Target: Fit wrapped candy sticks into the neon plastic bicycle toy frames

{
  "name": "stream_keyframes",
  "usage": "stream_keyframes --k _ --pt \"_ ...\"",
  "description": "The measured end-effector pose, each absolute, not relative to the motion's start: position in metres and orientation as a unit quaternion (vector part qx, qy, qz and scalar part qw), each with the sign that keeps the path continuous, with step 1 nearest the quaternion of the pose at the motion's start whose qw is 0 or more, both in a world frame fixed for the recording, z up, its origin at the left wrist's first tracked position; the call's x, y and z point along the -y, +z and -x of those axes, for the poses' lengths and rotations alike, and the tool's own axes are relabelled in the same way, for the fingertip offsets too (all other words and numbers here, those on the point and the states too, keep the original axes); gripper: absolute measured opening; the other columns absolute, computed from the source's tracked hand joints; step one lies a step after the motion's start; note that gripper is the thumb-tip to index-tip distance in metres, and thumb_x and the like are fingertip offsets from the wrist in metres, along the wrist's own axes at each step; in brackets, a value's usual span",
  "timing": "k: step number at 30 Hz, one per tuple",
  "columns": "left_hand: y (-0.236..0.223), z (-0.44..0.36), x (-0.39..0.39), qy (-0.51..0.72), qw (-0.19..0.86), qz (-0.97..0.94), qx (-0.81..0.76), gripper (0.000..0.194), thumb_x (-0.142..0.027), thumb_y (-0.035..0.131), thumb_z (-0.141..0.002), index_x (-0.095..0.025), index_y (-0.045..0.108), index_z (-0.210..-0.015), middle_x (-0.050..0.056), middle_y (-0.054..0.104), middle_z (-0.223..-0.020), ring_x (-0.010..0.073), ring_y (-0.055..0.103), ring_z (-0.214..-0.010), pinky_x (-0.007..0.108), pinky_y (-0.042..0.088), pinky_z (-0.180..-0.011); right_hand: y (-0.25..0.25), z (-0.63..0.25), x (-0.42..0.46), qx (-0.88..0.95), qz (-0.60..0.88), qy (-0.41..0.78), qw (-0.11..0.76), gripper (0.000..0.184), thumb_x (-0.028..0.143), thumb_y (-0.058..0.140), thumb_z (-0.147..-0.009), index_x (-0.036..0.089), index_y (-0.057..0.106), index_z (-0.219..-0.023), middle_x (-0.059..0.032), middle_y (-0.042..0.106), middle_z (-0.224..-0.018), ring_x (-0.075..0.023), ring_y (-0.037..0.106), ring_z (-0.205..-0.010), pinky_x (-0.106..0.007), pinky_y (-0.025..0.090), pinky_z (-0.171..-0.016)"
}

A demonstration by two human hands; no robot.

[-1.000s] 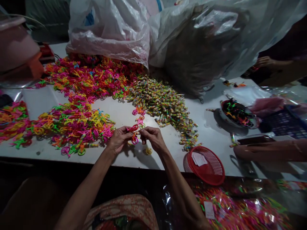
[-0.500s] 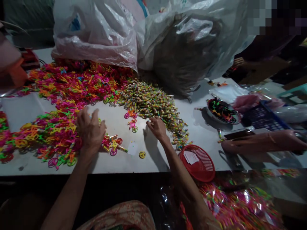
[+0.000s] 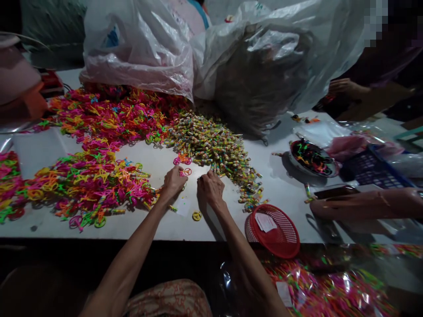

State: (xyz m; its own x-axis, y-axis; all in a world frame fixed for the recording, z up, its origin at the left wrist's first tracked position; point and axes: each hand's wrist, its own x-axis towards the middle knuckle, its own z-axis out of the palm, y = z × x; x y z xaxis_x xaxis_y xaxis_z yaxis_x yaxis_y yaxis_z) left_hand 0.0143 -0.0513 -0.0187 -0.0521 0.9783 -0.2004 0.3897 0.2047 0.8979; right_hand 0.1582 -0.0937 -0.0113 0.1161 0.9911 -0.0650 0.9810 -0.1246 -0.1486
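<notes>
My left hand (image 3: 173, 184) is closed in a pinch at a small pink-and-red plastic toy bicycle (image 3: 187, 172) on the white table. Just above it lies another toy bicycle (image 3: 181, 159), orange and pink. My right hand (image 3: 212, 188) is beside it, fingers curled together with their tips hidden; what they hold cannot be made out. Right behind that hand spreads a heap of small clear tubes with coloured bits inside (image 3: 211, 141). To the left is a big pile of bright plastic toy bicycles (image 3: 99, 185). A yellow wheel-shaped piece (image 3: 197, 215) lies near the front.
A red plastic basket (image 3: 291, 246) with paper inside overhangs the front edge. Large plastic bags (image 3: 139, 48) stand at the back. On the right are a bowl of dark and coloured pieces (image 3: 330, 169), a blue basket (image 3: 380, 169) and another person's hand (image 3: 346, 86).
My left hand has moved right from the toy bicycle pile to the single toy bicycle in the middle, its fingers now drawn together. My right hand has come slightly down and turned.
</notes>
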Motion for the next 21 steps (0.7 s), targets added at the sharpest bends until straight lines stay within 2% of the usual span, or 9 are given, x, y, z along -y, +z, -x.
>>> stream_keyframes --k 2,4,7,9,13,18,21 --pt "-0.016 -0.008 0.059 0.401 0.559 -0.423 -0.589 0.035 -0.012 0.069 -0.058 -0.019 0.06 -0.091 -0.002 0.061 -0.067 0.0152 0.06 -0.063 0.026 0.043 -0.06 -0.013 -0.161 0.095 0.654 0.746 0.096 0.074 0.024 0.026 0.046 -0.089 0.018 0.069 -0.087 -0.011 0.064 -0.104 -0.0228 0.053 -0.102 -0.03 0.038 -0.081" --pt "-0.013 -0.001 0.069 0.448 0.656 -0.316 -0.518 0.04 -0.012 0.07 -0.056 -0.016 0.06 -0.094 -0.002 0.063 -0.066 0.0117 0.059 -0.058 0.024 0.045 -0.058 -0.015 -0.163 0.097 0.64 0.731 0.167 0.168 0.021 0.027 0.05 -0.087 0.018 0.068 -0.082 -0.0084 0.065 -0.095 -0.0213 0.054 -0.096 -0.03 0.039 -0.08" --pt "-0.009 0.008 0.081 0.482 0.707 -0.242 -0.458 0.041 -0.01 0.075 -0.05 -0.013 0.062 -0.089 0.0 0.067 -0.069 0.0092 0.06 -0.059 0.021 0.046 -0.059 -0.018 -0.159 0.103 0.585 0.629 0.381 0.341 0.024 0.038 0.054 -0.084 0.017 0.066 -0.082 -0.0021 0.062 -0.076 -0.0158 0.055 -0.073 -0.027 0.041 -0.066" --pt "-0.007 0.013 0.087 0.487 0.717 -0.216 -0.449 0.041 -0.008 0.076 -0.048 -0.013 0.063 -0.086 0.001 0.068 -0.07 0.0082 0.06 -0.058 0.019 0.046 -0.058 -0.018 -0.151 0.107 0.521 0.557 0.505 0.405 0.028 0.045 0.06 -0.078 0.017 0.065 -0.082 0.0018 0.059 -0.065 -0.0122 0.05 -0.059 -0.025 0.039 -0.057" --pt "-0.001 0.017 0.09 0.509 0.723 -0.177 -0.432 0.042 -0.002 0.071 -0.048 -0.015 0.063 -0.087 -0.002 0.067 -0.071 0.0071 0.058 -0.055 0.02 0.047 -0.058 -0.013 -0.138 0.115 0.435 0.518 0.584 0.448 0.031 0.041 0.074 -0.064 0.017 0.066 -0.081 0.0055 0.055 -0.056 -0.0084 0.044 -0.049 -0.023 0.035 -0.051" --pt "0.002 0.016 0.09 0.567 0.683 -0.115 -0.445 0.03 -0.002 0.067 -0.048 -0.017 0.057 -0.072 -0.006 0.061 -0.061 0.0075 0.058 -0.056 0.021 0.047 -0.062 -0.011 -0.128 0.123 0.413 0.497 0.644 0.411 0.026 0.037 0.077 -0.061 0.016 0.07 -0.075 0.0044 0.058 -0.055 -0.008 0.047 -0.048 -0.023 0.036 -0.05" --pt "-0.001 0.015 0.092 0.56 0.672 -0.119 -0.469 0.03 -0.003 0.068 -0.047 -0.016 0.057 -0.072 -0.006 0.06 -0.059 0.0073 0.057 -0.055 0.019 0.044 -0.057 -0.015 -0.119 0.122 0.373 0.485 0.645 0.458 0.027 0.038 0.078 -0.059 0.017 0.069 -0.073 0.0035 0.061 -0.057 -0.0084 0.049 -0.047 -0.024 0.039 -0.051"
